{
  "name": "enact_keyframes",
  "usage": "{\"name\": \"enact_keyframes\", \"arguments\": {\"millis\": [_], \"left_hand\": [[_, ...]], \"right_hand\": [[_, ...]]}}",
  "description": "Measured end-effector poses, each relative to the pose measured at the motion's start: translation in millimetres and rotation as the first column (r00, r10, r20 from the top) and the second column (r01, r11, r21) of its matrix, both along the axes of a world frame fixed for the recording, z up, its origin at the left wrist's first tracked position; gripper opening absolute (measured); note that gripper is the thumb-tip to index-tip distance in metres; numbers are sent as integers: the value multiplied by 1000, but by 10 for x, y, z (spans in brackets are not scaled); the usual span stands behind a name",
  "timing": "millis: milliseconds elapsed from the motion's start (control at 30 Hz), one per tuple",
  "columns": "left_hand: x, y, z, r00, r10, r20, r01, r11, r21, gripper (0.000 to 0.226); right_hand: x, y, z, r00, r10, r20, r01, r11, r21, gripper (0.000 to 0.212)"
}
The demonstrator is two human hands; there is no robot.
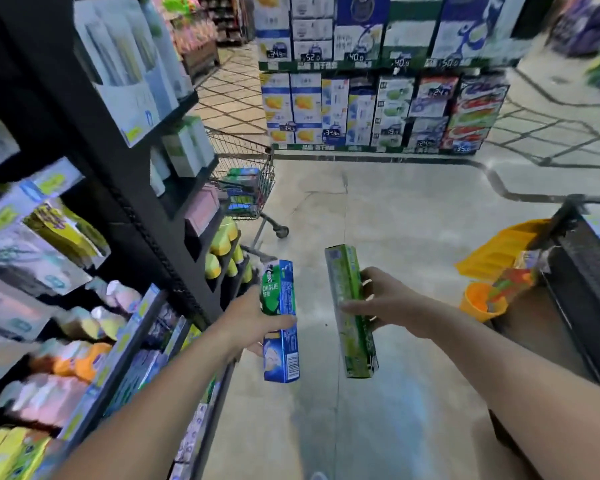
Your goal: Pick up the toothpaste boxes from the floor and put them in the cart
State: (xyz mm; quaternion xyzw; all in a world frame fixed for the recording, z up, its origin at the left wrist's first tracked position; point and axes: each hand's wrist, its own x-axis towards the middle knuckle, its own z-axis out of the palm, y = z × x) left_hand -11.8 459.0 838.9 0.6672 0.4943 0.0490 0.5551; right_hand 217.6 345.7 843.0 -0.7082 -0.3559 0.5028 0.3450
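Note:
My left hand (248, 315) grips a blue and green toothpaste box (280, 320) around its middle, held upright above the floor. My right hand (383, 299) grips a long green toothpaste box (352, 310), also upright, a little to the right of the blue one. The wire shopping cart (253, 174) stands farther up the aisle beside the left shelf, well beyond both hands. Inside it lie several boxes (245, 181), green and blue.
A tall dark shelf unit (125, 202) full of packaged goods runs along the left. A display of stacked cartons (378, 109) closes the far end. At the right are a yellow bin (499, 251), an orange cup (478, 301) and a dark counter (589, 278).

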Motion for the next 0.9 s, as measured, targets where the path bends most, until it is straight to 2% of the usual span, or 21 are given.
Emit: {"name": "enact_keyframes", "arguments": {"millis": [167, 333, 433, 600, 800, 900], "left_hand": [[285, 703, 8, 1000, 9, -13, -9, 1000, -23, 46], [897, 1453, -74, 999, -1, -34, 1, 1000, -8, 31], [1374, 1910, -144, 999, -6, -50, 6, 1000, -7, 30], [2186, 2648, -173, 993, 108, -52, -110, 993, -47, 46], [2956, 3418, -80, 974, 218, -55, -220, 975, -31, 41], [3200, 3807, -98, 974, 217, -58, -221, 973, -68, 42]], "right_hand": [[358, 655, -4, 1000, -2, -7, 1, 1000, -21, 55], [1007, 1436, -100, 999, -14, -48, 14, 1000, -6, 56], [1478, 1926, -189, 999, 1, -44, -1, 1000, -5, 57], [2378, 2763, -197, 997, 10, -70, -11, 1000, -13, 56], [3160, 3700, -133, 995, 81, -54, -83, 996, -29, 59], [3424, 4130, -146, 992, 119, -51, -121, 991, -59, 60]]}}
